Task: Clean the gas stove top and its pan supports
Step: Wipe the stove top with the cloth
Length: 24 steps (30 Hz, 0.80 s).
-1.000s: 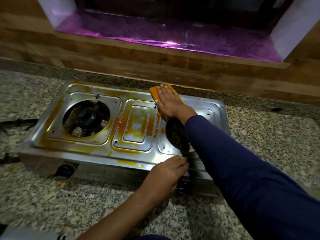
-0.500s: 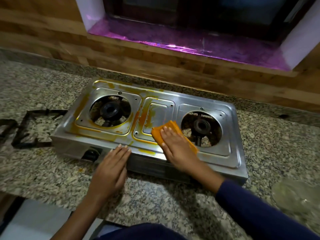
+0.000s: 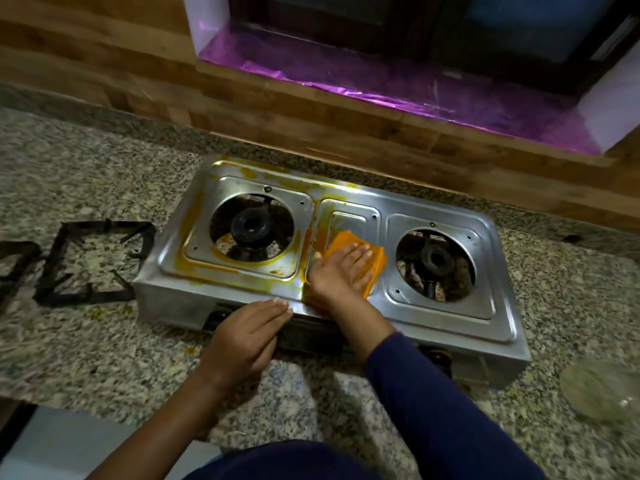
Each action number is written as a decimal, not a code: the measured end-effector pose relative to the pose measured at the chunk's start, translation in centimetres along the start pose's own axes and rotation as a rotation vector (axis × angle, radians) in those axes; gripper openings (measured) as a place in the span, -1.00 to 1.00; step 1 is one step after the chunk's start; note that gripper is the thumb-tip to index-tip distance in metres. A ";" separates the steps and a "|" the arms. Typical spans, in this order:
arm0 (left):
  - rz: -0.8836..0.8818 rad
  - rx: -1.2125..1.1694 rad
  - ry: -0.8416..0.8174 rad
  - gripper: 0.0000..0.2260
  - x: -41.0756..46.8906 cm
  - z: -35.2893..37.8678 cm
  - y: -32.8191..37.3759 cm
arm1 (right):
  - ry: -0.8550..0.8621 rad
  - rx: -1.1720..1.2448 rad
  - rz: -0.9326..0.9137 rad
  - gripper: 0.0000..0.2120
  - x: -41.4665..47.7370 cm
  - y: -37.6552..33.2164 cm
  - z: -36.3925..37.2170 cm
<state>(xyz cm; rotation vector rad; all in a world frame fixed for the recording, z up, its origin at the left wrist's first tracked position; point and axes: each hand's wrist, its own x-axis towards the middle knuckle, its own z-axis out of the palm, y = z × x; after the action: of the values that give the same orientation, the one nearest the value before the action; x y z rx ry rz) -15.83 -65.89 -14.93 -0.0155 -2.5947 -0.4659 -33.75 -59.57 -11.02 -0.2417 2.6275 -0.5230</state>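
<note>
At stove (image 3: pixel 485 306) front edge: left hand (image 3: pixel 242 337) flat, fingers released; right hand (image 3: pixel 341 271) flat on cloth (image 3: pixel 375 261).

My right hand (image 3: pixel 341 271) covers the stove's (image 3: pixel 491 327) middle; both burner wells lie open. My left hand (image 3: pixel 242 341) blocks the front edge. Supports (image 3: pixel 86 261) crowd the left counter (image 3: pixel 69 341); a bowl (image 3: pixel 602 389) sits near right.
</note>
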 end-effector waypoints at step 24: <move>0.069 -0.167 0.006 -0.68 -0.5 -0.4 -2.2 | -0.141 -0.265 -0.952 -0.45 4.7 2.5 -2.4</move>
<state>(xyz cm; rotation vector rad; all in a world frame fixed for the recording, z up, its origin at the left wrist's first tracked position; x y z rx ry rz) -15.36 -68.05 -15.56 -0.1591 -2.5329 -0.6544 -39.23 -57.66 -11.91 -1.5759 2.2949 -0.4039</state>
